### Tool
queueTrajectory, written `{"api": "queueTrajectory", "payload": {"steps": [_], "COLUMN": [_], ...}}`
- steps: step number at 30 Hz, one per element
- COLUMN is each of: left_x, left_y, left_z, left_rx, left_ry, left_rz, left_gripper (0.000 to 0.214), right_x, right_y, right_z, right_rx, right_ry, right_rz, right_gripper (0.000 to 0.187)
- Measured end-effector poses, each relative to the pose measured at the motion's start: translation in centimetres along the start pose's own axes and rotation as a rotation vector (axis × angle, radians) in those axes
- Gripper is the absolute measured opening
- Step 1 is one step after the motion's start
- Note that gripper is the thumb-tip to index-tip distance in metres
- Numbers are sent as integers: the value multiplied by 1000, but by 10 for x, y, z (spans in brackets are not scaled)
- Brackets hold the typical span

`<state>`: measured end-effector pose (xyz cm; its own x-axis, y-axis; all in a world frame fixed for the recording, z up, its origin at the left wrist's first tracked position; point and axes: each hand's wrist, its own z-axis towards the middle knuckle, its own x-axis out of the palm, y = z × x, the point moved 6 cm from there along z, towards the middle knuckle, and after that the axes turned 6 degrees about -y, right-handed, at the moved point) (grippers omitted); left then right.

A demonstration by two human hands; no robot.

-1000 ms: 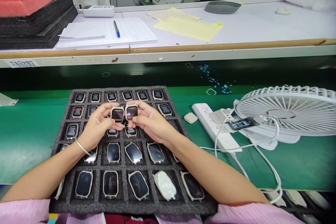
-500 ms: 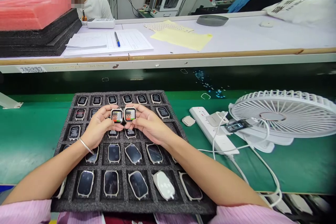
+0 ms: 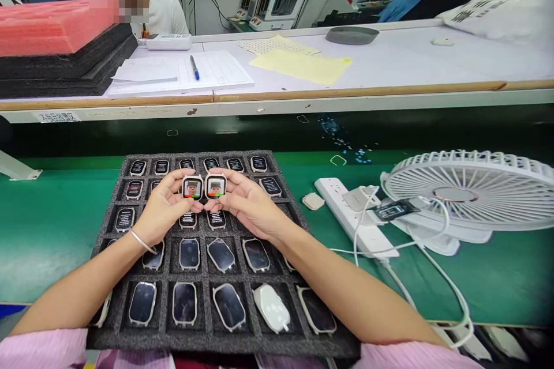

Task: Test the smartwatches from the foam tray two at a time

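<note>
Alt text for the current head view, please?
A person's left hand and right hand each hold a lit watch, side by side above a dark foam tray holding more. At right, a power strip and fan sit on a green table.

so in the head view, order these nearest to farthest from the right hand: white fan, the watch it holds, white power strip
1. Watch: held in the right hand, between its fingers.
2. White power strip: on the green bench, right of the hand.
3. White fan: farther right, beyond the strip.
</note>
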<state>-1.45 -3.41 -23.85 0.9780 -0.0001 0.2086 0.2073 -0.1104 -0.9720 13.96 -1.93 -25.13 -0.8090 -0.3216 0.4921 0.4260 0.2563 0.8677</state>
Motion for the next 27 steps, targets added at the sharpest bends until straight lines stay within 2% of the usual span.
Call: {"api": "queueTrajectory", "payload": {"steps": [27], "left_x": [1], "left_y": [-4], "left_z": [-7], "left_rx": [9], "left_ry": [-35], "left_rz": [-2], "left_gripper": [57], "right_x": [5], "right_y": [1], "right_z": [-3], "right_rx": [-3], "right_ry": [-31], "right_rz": [33], "right_gripper": [47]}}
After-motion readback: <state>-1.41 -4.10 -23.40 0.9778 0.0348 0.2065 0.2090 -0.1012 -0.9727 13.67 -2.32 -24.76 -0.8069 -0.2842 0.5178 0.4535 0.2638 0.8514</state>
